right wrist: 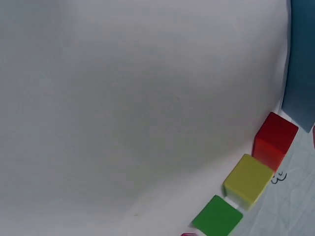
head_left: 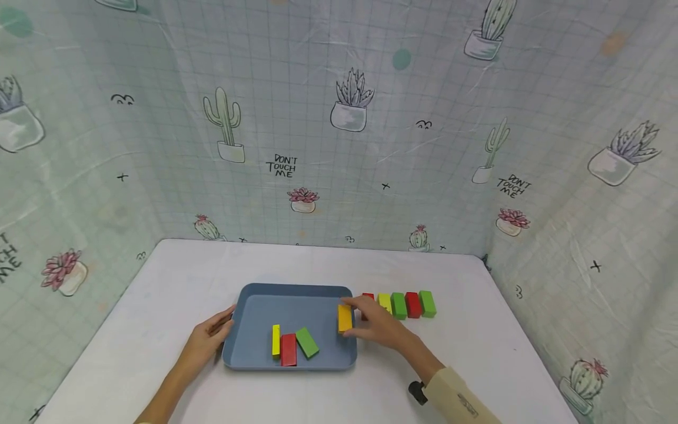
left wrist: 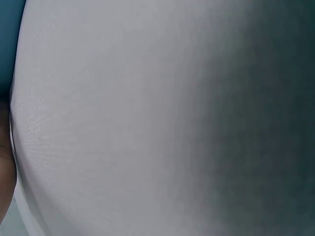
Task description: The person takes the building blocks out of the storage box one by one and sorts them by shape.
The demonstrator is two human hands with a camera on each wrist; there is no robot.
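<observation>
A blue-grey tray (head_left: 254, 306) lies on the white table. Against its left rim is my left hand (head_left: 206, 335), gripping the edge with thumb and fingers. In my right hand (head_left: 378, 324), a yellow-orange block (head_left: 345, 318) is pinched between thumb and fingers above the tray's right end. Toward the tray's front side lie a narrow yellow block (head_left: 276, 341), a red block (head_left: 288, 350) and a tilted green block (head_left: 307, 343). The left wrist view mostly shows white tabletop, with a sliver of the hand (left wrist: 6, 172) at its left edge.
Right of the tray, a row of blocks runs along the table: a red block (right wrist: 275, 140) partly behind my right hand, a yellow block (head_left: 385, 302), a green block (head_left: 399, 306), another red block (head_left: 413, 305) and another green block (head_left: 428, 304). A cactus-print curtain (head_left: 318, 147) surrounds the table.
</observation>
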